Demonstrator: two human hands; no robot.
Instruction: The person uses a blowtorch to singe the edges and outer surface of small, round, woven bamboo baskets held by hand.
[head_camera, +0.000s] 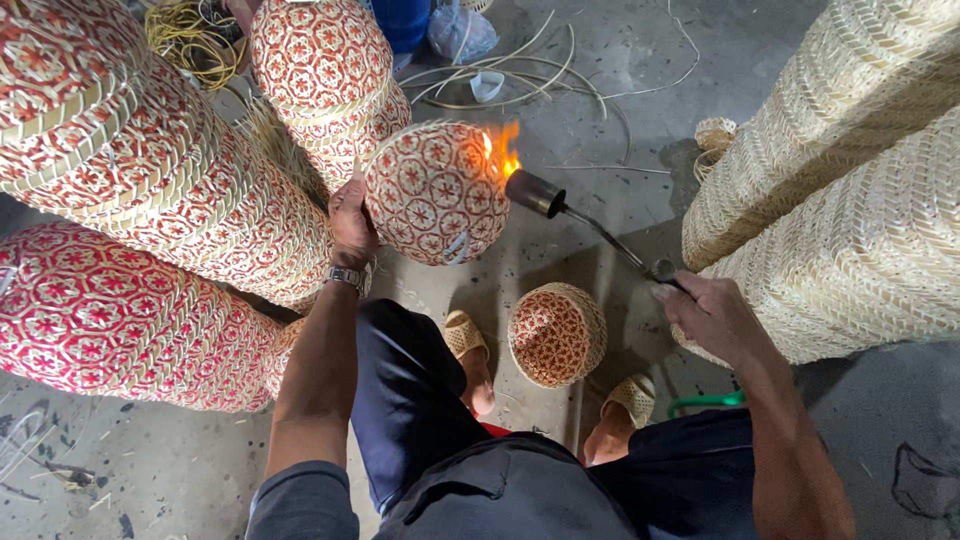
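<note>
From the head camera, the left hand (350, 222) grips the rim of a red-and-cream woven basket (435, 192), fingers curled shut on its left edge, holding it up above the concrete floor (560, 240) with its domed bottom turned toward the camera. The right hand (708, 312) is closed around the handle of a torch (580, 215), whose thin tube runs up and left to a metal nozzle. The nozzle sits just beside the basket's upper right edge, and an orange flame (503, 150) licks that edge. Below, between the person's sandalled feet, a smaller basket (556, 334) rests on the floor. Stacks of red patterned baskets (150, 200) fill the left side, and pale undyed baskets (850, 190) stand at the right. Loose cane strips (520, 80) lie on the floor beyond.
</note>
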